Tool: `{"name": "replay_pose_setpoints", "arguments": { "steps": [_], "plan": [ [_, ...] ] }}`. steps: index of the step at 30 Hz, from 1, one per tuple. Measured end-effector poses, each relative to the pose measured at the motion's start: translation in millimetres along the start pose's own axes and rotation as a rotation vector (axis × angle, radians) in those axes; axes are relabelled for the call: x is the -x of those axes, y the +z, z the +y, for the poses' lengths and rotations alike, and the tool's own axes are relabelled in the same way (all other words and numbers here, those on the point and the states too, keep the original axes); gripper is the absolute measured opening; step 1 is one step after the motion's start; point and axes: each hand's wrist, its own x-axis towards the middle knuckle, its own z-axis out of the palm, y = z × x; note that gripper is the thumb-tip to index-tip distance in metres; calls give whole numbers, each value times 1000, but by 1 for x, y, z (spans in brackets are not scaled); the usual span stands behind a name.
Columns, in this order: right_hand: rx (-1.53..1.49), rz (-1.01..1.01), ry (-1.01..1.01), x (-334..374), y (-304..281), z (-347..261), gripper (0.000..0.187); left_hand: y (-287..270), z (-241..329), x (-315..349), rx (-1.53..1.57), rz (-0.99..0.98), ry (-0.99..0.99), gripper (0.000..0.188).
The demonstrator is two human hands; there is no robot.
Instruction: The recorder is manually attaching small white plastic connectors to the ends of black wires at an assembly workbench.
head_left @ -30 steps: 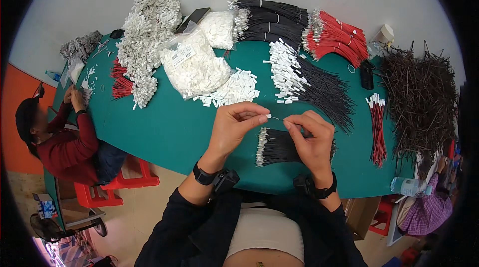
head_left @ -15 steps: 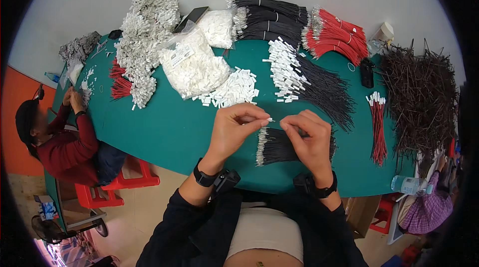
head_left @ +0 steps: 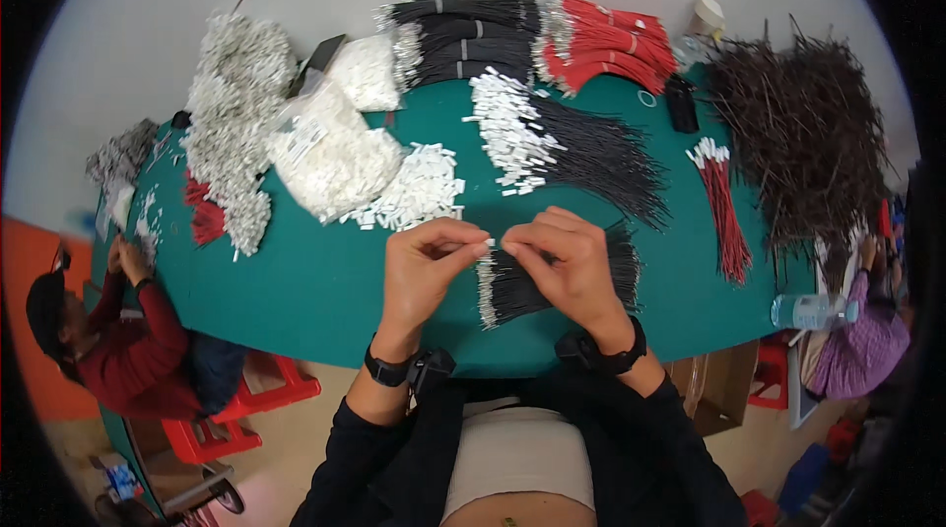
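Connector [head_left: 490,243] pinched in left fingers [head_left: 461,255]; open tabletop [head_left: 305,286] reaches near edge [head_left: 503,372].

r. hand [head_left: 560,249] now nearly meets l. hand [head_left: 424,261] at the fingertips, narrowing the gap seen approx. ½ sec. ago; the thin wire spanning it 1 sec. ago no longer shows. r. hand has also come left over the black wire bundle [head_left: 514,295], nearer its pale tips. cam. view swung too: table [head_left: 286,300] goods sit further left, co-worker [head_left: 133,360] lower in frame.
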Motion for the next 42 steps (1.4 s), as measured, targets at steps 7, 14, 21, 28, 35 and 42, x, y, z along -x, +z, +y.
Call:
{"name": "replay_pose_setpoints", "arguments": {
  "steps": [7, 14, 21, 28, 35, 42],
  "plan": [
    [139, -83, 43, 3, -10, 16, 9, -1, -6, -6, -133, 50, -11, 11],
    [244, 25, 54, -19, -44, 39, 7, -14, -13, -29, -240, 118, 110, 28],
    [601, -20, -72, -24, -44, 77, 20, -28, -42, -31, -1124, 60, 341, 17],
    [265, -537, -15, 23, -6, 51, 17, -27, -43, -37, -1198, -7, 338, 13],
    [221, -491, 39, 25, -8, 49, 9, -21, -19, -29, -151, 19, -25, 16],
    [81, -440, 111, 23, -14, 40, 9, -11, -3, -20, 163, -12, -91, 21]
  ]
}}
